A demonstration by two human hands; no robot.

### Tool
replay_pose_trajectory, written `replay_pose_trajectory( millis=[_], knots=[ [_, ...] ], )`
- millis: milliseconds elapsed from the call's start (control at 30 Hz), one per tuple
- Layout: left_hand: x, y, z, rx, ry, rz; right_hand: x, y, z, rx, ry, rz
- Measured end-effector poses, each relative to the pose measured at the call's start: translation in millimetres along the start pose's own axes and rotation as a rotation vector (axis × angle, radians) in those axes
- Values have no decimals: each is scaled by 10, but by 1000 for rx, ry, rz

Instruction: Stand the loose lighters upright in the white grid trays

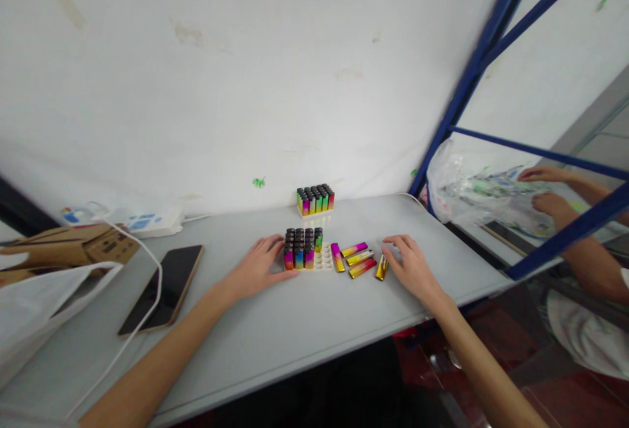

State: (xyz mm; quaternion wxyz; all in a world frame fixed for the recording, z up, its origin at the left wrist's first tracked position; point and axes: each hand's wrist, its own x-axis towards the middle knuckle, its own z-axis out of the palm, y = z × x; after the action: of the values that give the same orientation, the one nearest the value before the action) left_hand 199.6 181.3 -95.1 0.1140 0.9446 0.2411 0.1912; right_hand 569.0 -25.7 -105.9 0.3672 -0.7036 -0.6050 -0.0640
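A white tray (323,262) with round holes holds rows of black-topped, brightly coloured lighters (299,249); bare holes show on its right side. My left hand (260,264) braces the tray's left end, thumb along the front edge and fingers against the side. Right of the tray, several shiny lighters (357,257) in purple, red and yellow lie loose on the table. My right hand (411,269) is at a gold lighter (381,267), thumb tip close to its upper end and fingers spread. Whether they touch, I cannot make out.
Against the wall stands a second block of lighters (315,200). On the left are a phone (164,287), a white cable (160,277), a cardboard box (73,248) and a white bag (44,310). Blue frame bars (457,100) rise at right; beyond them, another person's hands (548,189) are near clear plastic (457,185).
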Motion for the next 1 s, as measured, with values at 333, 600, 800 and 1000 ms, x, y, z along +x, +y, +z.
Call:
replay_pose_trajectory(
  millis=[333, 600, 800, 1000],
  knots=[
    [1, -22, 15, -33, 8, -13, -188, -59, 124, -226, -112, -49],
    [-3, -7, 5, -28, 19, 1, 68, -26, 229, 37, -23, -20],
    [0, 5, 2, -13, 9, -10, 196, -262, 249, 544, 58, 173],
    [-15, 7, -5, -29, 21, -6, 622, -617, 370, 933, 60, 344]
  ],
)
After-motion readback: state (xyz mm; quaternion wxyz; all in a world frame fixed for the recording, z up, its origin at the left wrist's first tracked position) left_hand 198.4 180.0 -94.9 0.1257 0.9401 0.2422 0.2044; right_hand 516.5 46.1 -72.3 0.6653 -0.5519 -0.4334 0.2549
